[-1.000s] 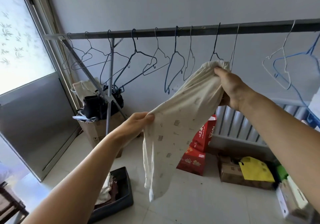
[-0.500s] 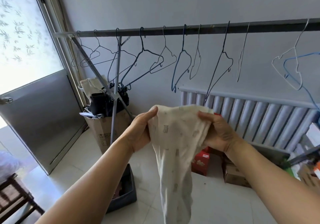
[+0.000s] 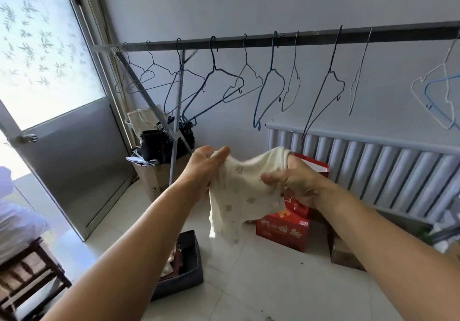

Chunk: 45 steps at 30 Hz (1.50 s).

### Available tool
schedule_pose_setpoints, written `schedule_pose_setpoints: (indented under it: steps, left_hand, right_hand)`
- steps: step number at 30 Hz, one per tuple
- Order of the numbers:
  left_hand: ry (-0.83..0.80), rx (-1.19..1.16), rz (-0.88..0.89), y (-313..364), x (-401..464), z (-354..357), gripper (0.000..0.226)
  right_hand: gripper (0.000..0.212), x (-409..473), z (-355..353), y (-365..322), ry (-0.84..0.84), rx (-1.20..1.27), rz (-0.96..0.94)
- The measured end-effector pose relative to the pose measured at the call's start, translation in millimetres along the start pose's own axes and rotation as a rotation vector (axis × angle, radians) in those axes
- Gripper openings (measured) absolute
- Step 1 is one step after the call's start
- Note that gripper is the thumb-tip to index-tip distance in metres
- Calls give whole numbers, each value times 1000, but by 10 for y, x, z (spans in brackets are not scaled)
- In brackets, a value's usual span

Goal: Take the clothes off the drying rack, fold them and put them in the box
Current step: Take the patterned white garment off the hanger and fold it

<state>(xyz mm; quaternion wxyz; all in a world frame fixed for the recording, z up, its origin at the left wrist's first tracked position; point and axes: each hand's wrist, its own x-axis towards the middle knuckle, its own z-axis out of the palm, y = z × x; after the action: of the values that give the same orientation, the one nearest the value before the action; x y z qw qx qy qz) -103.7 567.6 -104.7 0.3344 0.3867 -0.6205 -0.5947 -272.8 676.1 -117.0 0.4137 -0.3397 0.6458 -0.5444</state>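
Head view puts us right over both arms, and we see the cream garment [image 3: 245,196] held up in mid-air between the two hands, below the drying rack [image 3: 286,40] and in front of the radiator [image 3: 373,169]. Our left hand [image 3: 202,169] has its fingers fairly straight along the cloth's left edge, thumb up beside them, so it presses rather than clenches. Our right hand [image 3: 296,184] grips the ribbed top hem, thumb over the front and fingers tucked behind the fabric, where we lose sight of them. Small grey printed motifs dot the garment, too blurred for us to name. Its lower end hangs free above the floor. Down by our left forearm sits the dark box [image 3: 189,266], partly hidden by that arm, with folded cloth inside that we cannot identify. Bare wire hangers [image 3: 270,84] dangle along the rail. Red cartons [image 3: 282,228] on the floor carry gold lettering, but we cannot read it; the same goes for the small marks on the cardboard box [image 3: 159,184] near the door [image 3: 74,156]. Dark items stuffed into that cardboard box are hard to make out. At the right edge, clutter is cut off by the frame.
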Motion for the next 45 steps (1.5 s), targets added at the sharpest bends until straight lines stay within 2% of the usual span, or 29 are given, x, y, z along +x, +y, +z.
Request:
schedule_pose_setpoints:
  steps: [2,3,4,5,7,8,9,10,12,14,16,18,21,23,25,27,30,34,36,40,43,45]
  left_hand:
    - [-59,-190,-30,-5,29,-55,102]
    - [-122,-317,-14,6,16,-77,106]
    - [-177,-434,13,16,-5,-90,102]
    - [-210,-521,51,21,-29,-84,97]
    - [-221,-624,134,5,-43,-51,91]
    - [-222,-644,167,-18,-25,-47,89]
    - [-228,-632,196,-35,-18,-43,88]
    - [-226,-561,235,-42,-21,-46,88]
    - [-170,-251,334,-39,-30,-67,85]
    - [-101,-26,381,-16,-42,-91,70]
    - [-40,-25,310,44,-78,-117,48]
    - [19,-130,182,84,-90,-144,37]
    - [67,-294,22,108,-67,-186,34]
    - [50,-253,-56,129,-57,-221,33]
    - [17,-146,-85,156,-93,-245,30]
    - [-30,-36,-44,168,-120,-275,36]
    - [-35,285,67,114,-129,-330,54]
    - [177,859,322,101,-126,-373,18]
    - [236,940,370,94,-109,-420,13]
    - [125,745,416,97,-113,-515,12]
    - [-54,432,320,149,-198,-498,18]
    - [-135,265,261,158,-233,-457,19]
  right_hand:
    - [57,19,49,-47,194,-58,-71]
    - [62,24,69,-84,286,-44,-95]
    - [77,34,76,-115,331,32,-100]
    - [89,33,64,-138,297,181,-108]
    - [101,-20,43,-201,69,520,-153]
    - [103,-46,38,-226,-46,547,-182]
    - [104,-72,30,-250,-126,454,-215]
    - [102,-84,32,-272,-155,299,-249]
    - [80,-83,57,-315,-116,56,-267]
    - [52,-55,74,-337,-61,71,-242]
    - [38,-27,89,-330,-36,281,-211]
    - [33,5,102,-293,-32,436,-175]
    - [26,56,139,-249,23,338,-153]
    - [20,71,131,-263,19,245,-155]
    - [28,57,93,-296,-52,64,-175]
    - [43,47,75,-312,-122,-188,-213]
    - [41,45,96,-318,-99,-486,-296]
    - [11,116,53,-286,84,-750,-417]
    - [4,160,22,-255,185,-804,-466]
    - [14,190,3,-232,311,-797,-499]
    - [16,244,24,-221,351,-706,-456]
    - [14,284,79,-235,349,-532,-412]
